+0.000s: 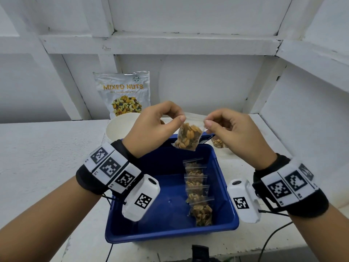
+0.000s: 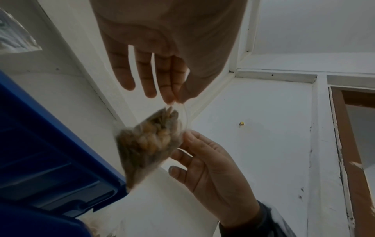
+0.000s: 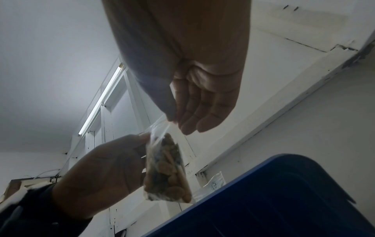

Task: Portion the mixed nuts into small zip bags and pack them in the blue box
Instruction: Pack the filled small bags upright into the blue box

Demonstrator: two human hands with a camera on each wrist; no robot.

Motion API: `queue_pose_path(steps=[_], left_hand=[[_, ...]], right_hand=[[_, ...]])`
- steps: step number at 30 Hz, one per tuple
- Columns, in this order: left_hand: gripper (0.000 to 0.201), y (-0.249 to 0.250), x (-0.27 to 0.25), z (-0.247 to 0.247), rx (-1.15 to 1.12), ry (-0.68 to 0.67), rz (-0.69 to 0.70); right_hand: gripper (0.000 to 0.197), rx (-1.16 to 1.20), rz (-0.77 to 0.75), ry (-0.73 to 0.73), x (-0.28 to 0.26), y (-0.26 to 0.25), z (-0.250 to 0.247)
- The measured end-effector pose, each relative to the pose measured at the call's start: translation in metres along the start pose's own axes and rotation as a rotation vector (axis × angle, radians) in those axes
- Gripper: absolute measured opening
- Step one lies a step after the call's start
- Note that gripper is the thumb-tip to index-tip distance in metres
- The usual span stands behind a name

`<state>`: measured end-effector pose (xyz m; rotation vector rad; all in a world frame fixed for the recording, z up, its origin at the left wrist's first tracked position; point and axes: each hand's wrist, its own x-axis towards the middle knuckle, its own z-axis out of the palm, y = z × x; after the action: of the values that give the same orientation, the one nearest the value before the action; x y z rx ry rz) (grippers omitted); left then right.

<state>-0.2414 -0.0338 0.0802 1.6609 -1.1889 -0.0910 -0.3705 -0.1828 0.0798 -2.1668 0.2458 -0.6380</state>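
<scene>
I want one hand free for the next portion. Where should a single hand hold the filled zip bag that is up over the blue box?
Probably the flat strip along the top of the zip bag, pinched from above near its middle. The nuts bulge and sag below, so that strip is the only flat part; the left hand and right hand already pinch its two ends over the blue box.

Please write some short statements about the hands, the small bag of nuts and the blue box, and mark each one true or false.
1. Both the left hand and the right hand pinch the top of one small clear zip bag of nuts. True.
2. This bag lies on the floor of the blue plastic box. False: it hangs above the box.
3. The box is empty. False: filled small bags lie inside in a row.
4. A large printed "MIXED NUTS" pouch stands behind a white bowl. True.
</scene>
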Motion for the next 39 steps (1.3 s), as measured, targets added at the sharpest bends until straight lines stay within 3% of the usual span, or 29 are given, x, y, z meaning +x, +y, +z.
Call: queue_pose_path(steps=[3, 8, 16, 26, 31, 35, 39], left_hand=[[0.005, -0.002, -0.002, 0.0, -0.014, -0.039, -0.003], [0.016, -0.004, -0.006, 0.001, 0.014, -0.083, 0.023], [0.006, -0.009, -0.01, 0.001, 0.039, -0.02, 0.119], [0.013, -0.006, -0.012, 0.0, 0.066, -0.079, 0.066], [0.011, -0.005, -0.012, 0.001, 0.133, -0.083, 0.12], [0.023, -0.004, -0.013, 0.001, 0.155, -0.063, 0.163], [0.009, -0.003, -0.014, 0.004, 0.125, -0.072, 0.129]], right_hand=[[0.011, 0.004, -0.021, 0.019, -0.002, -0.001, 0.0], [0.016, 0.03, -0.056, 0.021, -0.006, -0.002, 0.002], [0.017, 0.045, -0.047, -0.029, -0.01, -0.004, 0.01], [0.01, -0.037, -0.098, -0.021, -0.01, -0.008, 0.014], [0.01, -0.028, -0.097, -0.019, -0.01, -0.009, 0.015], [0.008, 0.008, -0.081, -0.036, -0.011, -0.011, 0.018], [0.008, -0.055, -0.119, -0.029, -0.01, -0.011, 0.017]])
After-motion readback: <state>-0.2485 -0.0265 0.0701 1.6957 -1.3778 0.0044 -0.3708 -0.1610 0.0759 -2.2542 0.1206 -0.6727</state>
